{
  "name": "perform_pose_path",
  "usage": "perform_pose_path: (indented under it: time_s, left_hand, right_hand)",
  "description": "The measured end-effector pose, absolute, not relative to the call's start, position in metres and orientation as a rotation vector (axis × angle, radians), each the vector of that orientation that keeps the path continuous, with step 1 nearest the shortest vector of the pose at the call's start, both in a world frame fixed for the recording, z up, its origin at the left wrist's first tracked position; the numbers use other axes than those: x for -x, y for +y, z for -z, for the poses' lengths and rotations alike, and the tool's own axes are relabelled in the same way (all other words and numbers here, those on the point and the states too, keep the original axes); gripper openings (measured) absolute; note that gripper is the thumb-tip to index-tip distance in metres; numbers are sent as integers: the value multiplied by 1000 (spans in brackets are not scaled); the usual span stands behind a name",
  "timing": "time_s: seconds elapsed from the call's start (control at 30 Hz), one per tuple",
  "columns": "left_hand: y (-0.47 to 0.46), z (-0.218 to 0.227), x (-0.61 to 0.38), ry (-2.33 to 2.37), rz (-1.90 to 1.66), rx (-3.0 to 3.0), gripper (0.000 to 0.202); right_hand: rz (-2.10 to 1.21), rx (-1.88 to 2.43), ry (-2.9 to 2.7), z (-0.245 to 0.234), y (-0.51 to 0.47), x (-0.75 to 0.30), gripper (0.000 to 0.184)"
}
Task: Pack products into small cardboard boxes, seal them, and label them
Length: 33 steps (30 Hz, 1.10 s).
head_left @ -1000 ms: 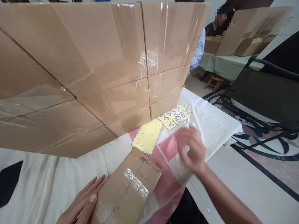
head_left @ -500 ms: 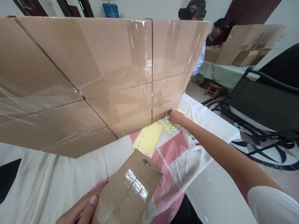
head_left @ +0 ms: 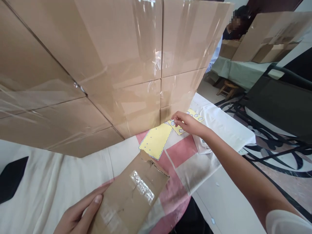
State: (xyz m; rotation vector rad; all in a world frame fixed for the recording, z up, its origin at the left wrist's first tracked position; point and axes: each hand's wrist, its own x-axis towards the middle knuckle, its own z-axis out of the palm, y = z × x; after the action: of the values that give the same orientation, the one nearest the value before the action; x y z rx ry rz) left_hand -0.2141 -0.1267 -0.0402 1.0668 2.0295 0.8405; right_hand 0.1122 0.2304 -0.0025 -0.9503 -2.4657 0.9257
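Left hand is pinching and seemingly steadying cardboard as right hand, hold unclear, is partly covering patterned yellow paper beyond.

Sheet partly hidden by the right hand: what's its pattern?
The sheet is yellow with pale, dark-outlined squares, best seen in the head view.
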Motion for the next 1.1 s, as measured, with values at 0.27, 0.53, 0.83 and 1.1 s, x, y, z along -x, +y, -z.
perform_pose_path:
  time_s: [0.27,0.53,0.83,1.1]
  left_hand:
    - [-107,18,214,1950,-852,-1193,41]
    - [-92,2,208,1951,-888,-1284,30]
    - [-104,-16,180,2382,-854,-1439,25]
    - [-110,-56,129,1987,-636,-2226,34]
  right_hand:
    - [-1940,220,-2083,20,165,-99,25]
    - [-1850,71,-1733,41,116,-92,30]
    - [-1520,259,-1615,30,63,-81,28]
    - [-1344,169,-1755,9,43,-77,19]
